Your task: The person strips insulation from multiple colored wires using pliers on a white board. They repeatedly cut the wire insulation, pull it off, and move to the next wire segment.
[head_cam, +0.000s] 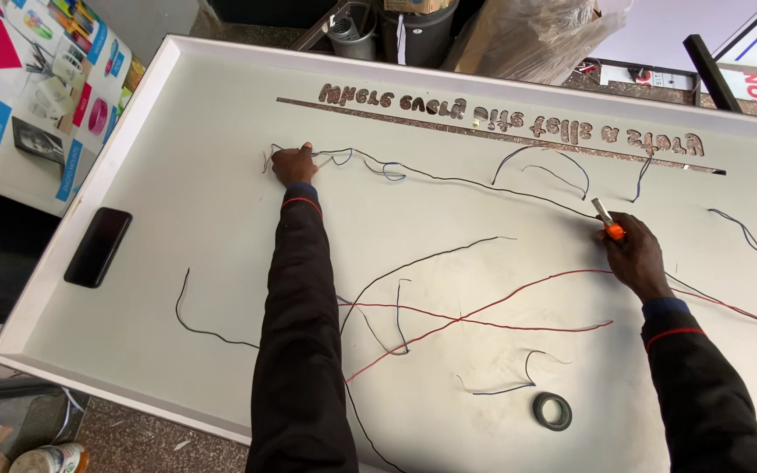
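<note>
My left hand (pixel 293 164) pins a black wire (pixel 449 180) to the white panel (pixel 177 228); my right hand (pixel 634 254) grips an orange cutter (pixel 607 221)

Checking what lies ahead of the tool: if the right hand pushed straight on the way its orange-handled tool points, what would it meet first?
The right hand aims the orange-handled tool up and left. Its tip already sits at the black wire; beyond that comes the blue wire loop, though depth is hard to judge.
</note>
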